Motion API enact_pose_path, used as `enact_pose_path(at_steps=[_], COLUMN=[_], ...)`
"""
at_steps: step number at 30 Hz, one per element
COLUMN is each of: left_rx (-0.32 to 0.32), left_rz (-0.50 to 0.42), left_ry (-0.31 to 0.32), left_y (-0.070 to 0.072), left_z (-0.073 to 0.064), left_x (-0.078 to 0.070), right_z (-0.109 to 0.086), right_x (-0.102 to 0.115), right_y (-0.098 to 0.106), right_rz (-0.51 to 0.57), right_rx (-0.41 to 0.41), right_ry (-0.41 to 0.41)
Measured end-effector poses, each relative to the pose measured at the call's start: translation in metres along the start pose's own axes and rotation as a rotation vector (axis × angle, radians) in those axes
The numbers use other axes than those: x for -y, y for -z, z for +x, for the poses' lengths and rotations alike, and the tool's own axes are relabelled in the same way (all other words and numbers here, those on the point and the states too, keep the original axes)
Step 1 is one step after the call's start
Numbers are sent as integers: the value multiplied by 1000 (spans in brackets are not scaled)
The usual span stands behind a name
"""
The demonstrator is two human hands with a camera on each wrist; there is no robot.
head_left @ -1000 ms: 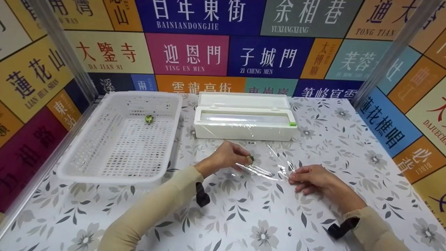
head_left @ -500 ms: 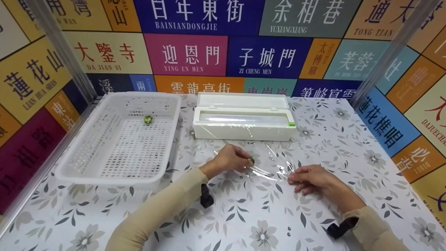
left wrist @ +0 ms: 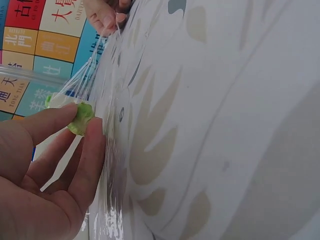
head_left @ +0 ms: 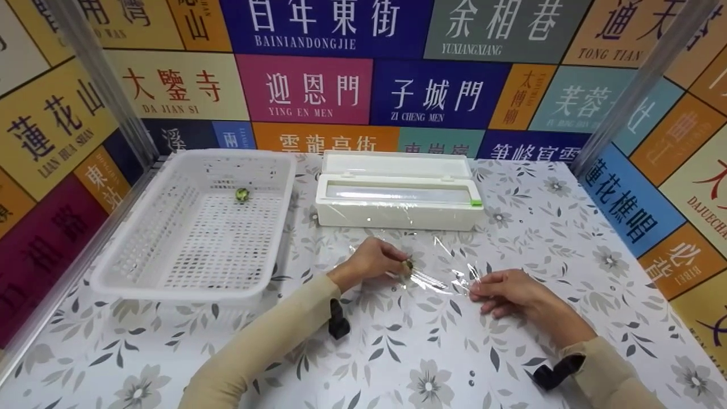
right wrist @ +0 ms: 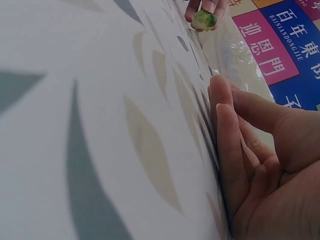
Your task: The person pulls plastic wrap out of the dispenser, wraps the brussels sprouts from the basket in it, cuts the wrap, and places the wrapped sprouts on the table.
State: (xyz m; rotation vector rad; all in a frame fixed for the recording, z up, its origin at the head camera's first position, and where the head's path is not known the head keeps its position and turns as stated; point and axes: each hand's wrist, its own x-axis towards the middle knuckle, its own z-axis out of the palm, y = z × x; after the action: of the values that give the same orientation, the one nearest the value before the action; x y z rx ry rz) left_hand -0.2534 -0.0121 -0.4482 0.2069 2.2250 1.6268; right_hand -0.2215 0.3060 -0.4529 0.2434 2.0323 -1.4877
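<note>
My left hand (head_left: 372, 260) pinches a small green Brussels sprout (left wrist: 82, 119) between thumb and fingertips, above or against a sheet of clear cling film (head_left: 434, 275). In the left wrist view the sprout's pale cut side shows. My right hand (head_left: 508, 289) pinches the near right corner of the film at its fingertips, low over the table. From there the film runs back, creased and shiny, to the white cling film dispenser (head_left: 397, 217), whose lid stands raised. A second sprout (head_left: 242, 195) lies inside the white perforated basket (head_left: 187, 292) on the left.
A white tablecloth with grey flowers and leaves (head_left: 429, 383) covers the table. The dispenser stands near the back, with a green slider (head_left: 476, 203) at its right end. Panels with printed characters (head_left: 306, 88) close off the back and sides.
My left hand has shifted slightly right and toward me, and the sprout has turned in its fingers, showing a paler side. The right hand stays at the film's corner.
</note>
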Motion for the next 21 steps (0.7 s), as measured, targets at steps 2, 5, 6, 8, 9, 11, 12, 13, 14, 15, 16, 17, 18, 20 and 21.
enact_pose_path(at_steps=[2,5,6,8,9,11,12,13,14,15,16,17,18,20,21], left_rx=[4,2,0,-7,-9,-10,-13,-12,-12,-12,-12,-13,-14,-12,-11], left_rz=[-24,-46,-46,-41,-40,-39,-36,-38,-38,-35,-35,-32,-32,-40,-48], left_ry=[13,24,25,24,22,20,19,20,19,17,19,17,18,22,27], left_y=[0,1,1,1,1,1,1,1,1,1,1,1,2,3,4], left_z=[0,1,1,1,1,1,1,1,1,1,1,1,1,0,0], left_x=[1,2,2,2,2,2,3,3,3,3,3,3,3,2,2], right_z=[0,0,0,0,0,0,0,0,0,0,0,0,0,0,0], right_x=[0,1,1,1,1,2,2,2,2,2,1,1,1,0,-1], right_y=[0,0,0,-1,-1,-1,-1,-1,-1,-1,-1,-1,-1,0,0], right_rz=[2,3,3,5,7,5,5,4,1,-2,-6,-10,-13,-12,-10], right_rx=[-4,-7,-7,-10,-13,-18,-20,-23,-26,-28,-28,-27,-24,-20,-15], right_ry=[-5,-8,-8,-11,-12,-16,-18,-19,-19,-18,-17,-14,-11,-5,-2])
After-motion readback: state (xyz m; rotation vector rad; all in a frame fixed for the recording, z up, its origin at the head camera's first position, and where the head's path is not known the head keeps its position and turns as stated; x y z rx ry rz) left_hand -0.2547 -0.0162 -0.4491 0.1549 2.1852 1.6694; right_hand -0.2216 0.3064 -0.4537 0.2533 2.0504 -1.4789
